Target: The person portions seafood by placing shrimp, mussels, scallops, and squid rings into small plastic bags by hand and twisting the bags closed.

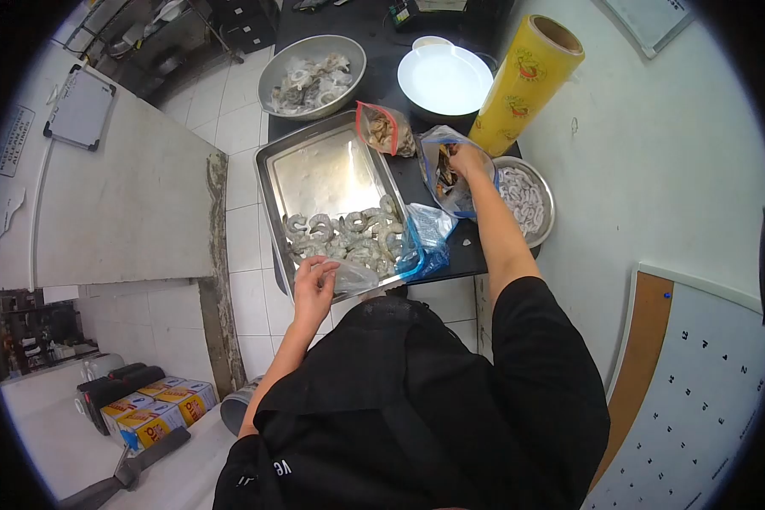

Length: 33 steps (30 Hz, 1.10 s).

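My left hand [314,285] is at the near left corner of a metal tray [319,170], its fingers closed on a clear plastic bag [354,277]. Grey peeled shrimp [348,231] with tails lie in the near half of the tray. My right hand [466,159] reaches into an upright zip bag [457,202] with dark brown pieces inside. Its fingers are bent together; their tips and anything between them are hidden. Left of that bag stands a red-edged zip bag [402,136] of brownish pieces.
A steel bowl [356,59] of shrimp shells stands behind the tray. Near the right wall are a white bowl [446,78], a tall yellow film roll [518,93] and a bowl of pale shrimp [523,200]. Crumpled blue-and-white plastic [429,229] lies beside the tray.
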{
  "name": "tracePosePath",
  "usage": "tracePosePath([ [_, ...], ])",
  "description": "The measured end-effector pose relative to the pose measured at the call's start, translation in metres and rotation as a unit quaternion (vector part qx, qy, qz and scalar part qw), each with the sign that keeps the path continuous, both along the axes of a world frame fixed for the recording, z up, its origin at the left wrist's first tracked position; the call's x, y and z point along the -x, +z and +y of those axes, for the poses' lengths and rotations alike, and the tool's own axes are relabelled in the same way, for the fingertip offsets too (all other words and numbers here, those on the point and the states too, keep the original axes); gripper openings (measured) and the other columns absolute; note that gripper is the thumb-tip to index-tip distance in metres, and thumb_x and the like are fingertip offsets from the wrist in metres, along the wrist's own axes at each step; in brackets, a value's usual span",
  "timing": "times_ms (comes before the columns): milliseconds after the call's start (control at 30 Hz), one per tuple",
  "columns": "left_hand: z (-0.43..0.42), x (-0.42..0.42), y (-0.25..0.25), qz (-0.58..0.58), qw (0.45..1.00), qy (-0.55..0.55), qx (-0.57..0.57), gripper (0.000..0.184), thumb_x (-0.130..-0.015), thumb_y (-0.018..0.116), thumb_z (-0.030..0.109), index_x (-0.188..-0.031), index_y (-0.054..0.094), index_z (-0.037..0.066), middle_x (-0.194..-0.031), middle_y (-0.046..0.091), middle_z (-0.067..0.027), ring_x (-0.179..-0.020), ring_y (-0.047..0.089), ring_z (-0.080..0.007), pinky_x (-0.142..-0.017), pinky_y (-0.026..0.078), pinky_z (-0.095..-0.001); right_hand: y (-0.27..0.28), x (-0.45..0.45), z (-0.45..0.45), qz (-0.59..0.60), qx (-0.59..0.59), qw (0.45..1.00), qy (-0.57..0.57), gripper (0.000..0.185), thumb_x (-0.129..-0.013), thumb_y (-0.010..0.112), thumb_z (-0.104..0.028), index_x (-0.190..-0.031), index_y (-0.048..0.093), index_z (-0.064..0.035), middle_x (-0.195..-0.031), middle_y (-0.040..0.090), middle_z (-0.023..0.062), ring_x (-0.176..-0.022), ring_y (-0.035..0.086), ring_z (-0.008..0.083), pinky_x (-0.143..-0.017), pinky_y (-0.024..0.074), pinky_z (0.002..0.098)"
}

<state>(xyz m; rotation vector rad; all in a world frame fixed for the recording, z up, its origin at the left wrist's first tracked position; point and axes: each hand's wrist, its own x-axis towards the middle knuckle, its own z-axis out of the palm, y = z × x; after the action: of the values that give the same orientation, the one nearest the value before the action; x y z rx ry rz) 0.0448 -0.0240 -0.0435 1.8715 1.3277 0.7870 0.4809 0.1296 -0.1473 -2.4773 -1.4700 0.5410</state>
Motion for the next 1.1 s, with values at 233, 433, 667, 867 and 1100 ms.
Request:
tracePosePath([
  [233,-0.002,-0.007,0.007,0.032,0.999,-0.014,-0.005,0.028,-0.079,0.063,0.004,-0.107,0.065,0.007,-0.107,0.053,-0.0087,-0.060,0.048,-0.0133,-0.057,0.043,-0.0268,-0.016,0.036,-0.012,-0.123,0.070,0.988,0.054,0.022,-0.082,0.052,-0.015,-0.090,0.071,-0.0062,-0.097,0.068,0.0166,-0.092,0.066,0.0302,-0.079,0.0516,0.0428],
  [433,-0.007,0.000,0.002,0.031,0.999,-0.004,0.029,0.029,-0.081,0.063,0.005,-0.109,0.065,0.009,-0.107,0.052,-0.0059,-0.066,0.047,-0.0114,-0.060,0.042,-0.0244,-0.007,0.037,-0.015,-0.081,0.032,0.996,0.029,0.024,-0.079,0.056,-0.019,-0.090,0.069,-0.0022,-0.095,0.067,0.0208,-0.091,0.065,0.0337,-0.080,0.0511,0.0432],
  [667,-0.006,0.002,0.000,0.023,1.000,-0.015,0.004,0.026,-0.080,0.062,0.004,-0.106,0.066,0.008,-0.107,0.053,-0.0085,-0.063,0.048,-0.0126,-0.058,0.043,-0.0256,0.050,0.019,-0.039,0.010,0.028,0.999,0.033,0.038,-0.075,0.063,-0.026,-0.098,0.065,0.0038,-0.093,0.066,0.0233,-0.085,0.065,0.0345,-0.074,0.0500,0.0397],
  [867,-0.001,-0.008,0.005,0.006,0.999,-0.035,-0.002,0.028,-0.080,0.063,0.003,-0.107,0.066,0.010,-0.106,0.054,-0.0073,-0.064,0.048,-0.0114,-0.059,0.043,-0.0246,0.034,0.015,-0.058,0.305,-0.013,0.951,-0.057,0.031,-0.083,0.060,-0.023,-0.104,0.061,0.0009,-0.093,0.066,0.0154,-0.082,0.065,0.0266,-0.072,0.0479,0.0365],
  [1100,0.000,-0.012,0.005,0.002,0.998,-0.064,-0.024,0.029,-0.079,0.064,0.003,-0.106,0.065,0.010,-0.108,0.053,-0.0075,-0.067,0.049,-0.0116,-0.060,0.043,-0.0250,0.027,0.030,-0.080,0.019,-0.165,0.984,0.065,0.029,-0.083,0.062,-0.020,-0.100,0.057,0.0021,-0.092,0.065,0.0211,-0.082,0.065,0.0341,-0.070,0.0497,0.0395],
])
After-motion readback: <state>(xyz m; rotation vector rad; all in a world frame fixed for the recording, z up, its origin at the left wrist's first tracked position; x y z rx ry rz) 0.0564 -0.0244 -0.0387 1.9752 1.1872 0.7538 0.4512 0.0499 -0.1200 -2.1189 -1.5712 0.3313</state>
